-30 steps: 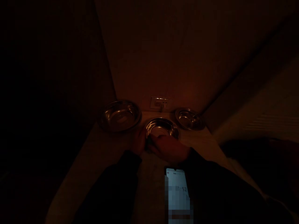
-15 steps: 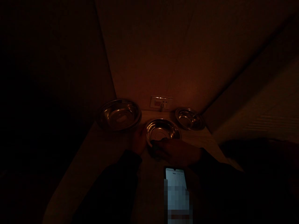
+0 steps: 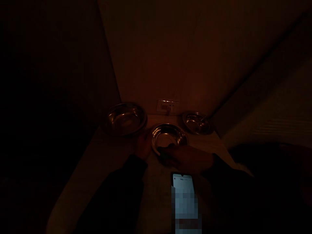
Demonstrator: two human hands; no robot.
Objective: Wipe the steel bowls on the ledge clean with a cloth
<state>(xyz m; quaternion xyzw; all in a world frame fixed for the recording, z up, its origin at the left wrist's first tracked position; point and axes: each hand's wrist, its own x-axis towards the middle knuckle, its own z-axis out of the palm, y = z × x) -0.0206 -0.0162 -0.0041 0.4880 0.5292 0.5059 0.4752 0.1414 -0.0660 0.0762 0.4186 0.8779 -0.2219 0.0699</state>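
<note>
A shiny metal bowl [image 3: 168, 130] stands in the middle of the table, close in front of me. Against or just beside its left rim rests my left hand [image 3: 143, 144]; its fingers are lost in the dark. My right hand [image 3: 186, 157] lies over the near rim with its fingers closed on a dark wad [image 3: 165, 152], whose kind is too dim to make out. Just below that hand, a phone [image 3: 184, 198] with a lit screen lies on the table.
A larger metal bowl [image 3: 125, 120] stands at the back left of the table [image 3: 117, 146]. A metal dish [image 3: 197, 123] is at the back right, with something indistinct in it. A wall socket [image 3: 167, 106] sits low on the wall behind. The room is very dark.
The light on the wall is a little dimmer. The right hand and the dark wad have shifted slightly at the near rim; the bowls stay about where they were.
</note>
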